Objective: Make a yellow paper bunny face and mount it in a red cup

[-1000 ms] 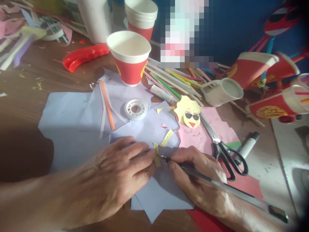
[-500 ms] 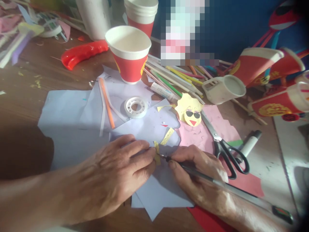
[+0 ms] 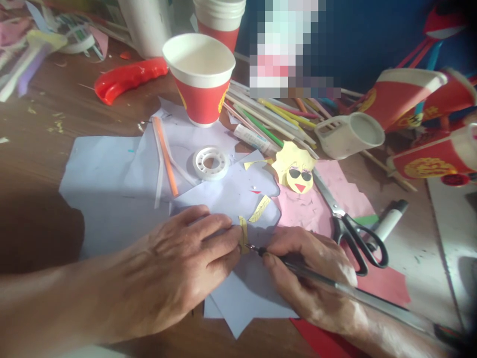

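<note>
Head view: right hand (image 3: 313, 278) is clenching a pen (image 3: 335, 286) near its tip, barrel slanting back toward the lower right. Tip is pointing at the lower part of a narrow yellow strip (image 3: 243, 228); can't tell if it's touching or just above. Left hand (image 3: 194, 253) is lying palm down, fingers extended, fingertips sitting at the strip's left edge; it isn't gripping anything visible, thumb is hidden. Strip is lying on the blue paper (image 3: 246, 293), between both hands. Second strip (image 3: 260, 208), with dark line markings, is lying just up and to the right of it, on the same paper. Yellow cutout (image 3: 294, 169) with sunglasses and a red mouth is resting beyond the right hand, partly over the pink paper (image 3: 298, 214). Scissors (image 3: 345, 219) are lying just right of that, blades pointing away, with a marker (image 3: 391, 223) sitting beside the handles. White ring (image 3: 201, 171) and an orange straw (image 3: 167, 164) are lying on the sheets beyond the left hand. Red and white cup (image 3: 201, 94) is standing upright behind them. Red handle (image 3: 130, 79) is lying left of the cup on the brown tabletop (image 3: 44, 164). Small mug (image 3: 352, 136) is sitting farther right, tilted.
</note>
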### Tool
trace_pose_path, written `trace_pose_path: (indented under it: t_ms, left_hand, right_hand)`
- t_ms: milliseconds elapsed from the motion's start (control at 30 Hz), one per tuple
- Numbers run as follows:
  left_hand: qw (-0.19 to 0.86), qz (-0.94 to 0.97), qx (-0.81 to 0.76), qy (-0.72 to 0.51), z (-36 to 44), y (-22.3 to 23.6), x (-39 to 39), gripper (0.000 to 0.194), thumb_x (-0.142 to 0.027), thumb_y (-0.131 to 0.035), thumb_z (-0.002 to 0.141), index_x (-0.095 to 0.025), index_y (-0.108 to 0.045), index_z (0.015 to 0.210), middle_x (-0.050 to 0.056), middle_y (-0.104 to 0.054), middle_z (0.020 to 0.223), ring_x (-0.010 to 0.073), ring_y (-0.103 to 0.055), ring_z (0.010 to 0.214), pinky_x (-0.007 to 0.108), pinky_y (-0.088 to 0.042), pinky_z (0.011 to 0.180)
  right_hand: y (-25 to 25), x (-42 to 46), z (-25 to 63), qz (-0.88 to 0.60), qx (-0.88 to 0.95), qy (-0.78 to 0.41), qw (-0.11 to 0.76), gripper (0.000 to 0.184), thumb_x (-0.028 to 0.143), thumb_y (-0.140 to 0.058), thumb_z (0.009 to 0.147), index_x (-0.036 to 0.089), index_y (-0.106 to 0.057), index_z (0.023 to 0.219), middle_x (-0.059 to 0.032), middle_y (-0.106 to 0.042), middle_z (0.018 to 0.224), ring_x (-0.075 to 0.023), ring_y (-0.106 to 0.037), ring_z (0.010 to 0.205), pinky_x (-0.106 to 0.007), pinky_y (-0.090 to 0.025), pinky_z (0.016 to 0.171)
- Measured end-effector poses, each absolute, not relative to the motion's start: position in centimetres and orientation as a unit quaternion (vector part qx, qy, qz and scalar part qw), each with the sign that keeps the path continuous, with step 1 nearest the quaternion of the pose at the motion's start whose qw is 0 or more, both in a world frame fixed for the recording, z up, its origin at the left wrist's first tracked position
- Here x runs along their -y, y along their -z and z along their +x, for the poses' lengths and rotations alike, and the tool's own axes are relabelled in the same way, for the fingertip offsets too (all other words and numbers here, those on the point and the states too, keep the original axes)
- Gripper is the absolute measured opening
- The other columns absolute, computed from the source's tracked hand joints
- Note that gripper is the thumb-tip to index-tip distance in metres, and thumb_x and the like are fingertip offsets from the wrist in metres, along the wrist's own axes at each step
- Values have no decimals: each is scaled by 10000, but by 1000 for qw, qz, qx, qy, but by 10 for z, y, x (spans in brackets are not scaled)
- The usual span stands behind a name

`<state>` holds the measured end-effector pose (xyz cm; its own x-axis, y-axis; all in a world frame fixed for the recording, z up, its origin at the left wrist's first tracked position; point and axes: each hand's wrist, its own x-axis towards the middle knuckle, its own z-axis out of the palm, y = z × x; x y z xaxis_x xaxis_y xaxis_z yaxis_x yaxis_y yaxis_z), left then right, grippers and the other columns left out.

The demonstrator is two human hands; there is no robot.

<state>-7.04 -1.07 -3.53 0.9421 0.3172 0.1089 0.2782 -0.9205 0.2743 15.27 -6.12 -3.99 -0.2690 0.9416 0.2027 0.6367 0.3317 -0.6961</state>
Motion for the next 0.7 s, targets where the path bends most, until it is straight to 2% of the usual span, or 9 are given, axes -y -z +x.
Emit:
trace_pose_path:
  t_ms: [367,700]
  left_hand:
    - [116,977,-148,-96,-69,36,10,235,-165,-435,876,-181,-651,966,65,-633,1159,242,-523,975,400,-386,858]
    - [123,977,-145,-93,-68,35,10,231,-171,-427,885,-182,-653,932,70,-644,1062,240,-515,962,387,-381,866]
  right_hand:
    - [39,62,155,-497,763,-280,303,93,153,-539,795,216,-528,728,38,-570,562,-101,-510,450,-224,-374,438]
    - [37,61,155,-491,761,-298,301,96,148,-528,784,212,-520,712,31,-562,560,-96,-512,454,-221,-380,434]
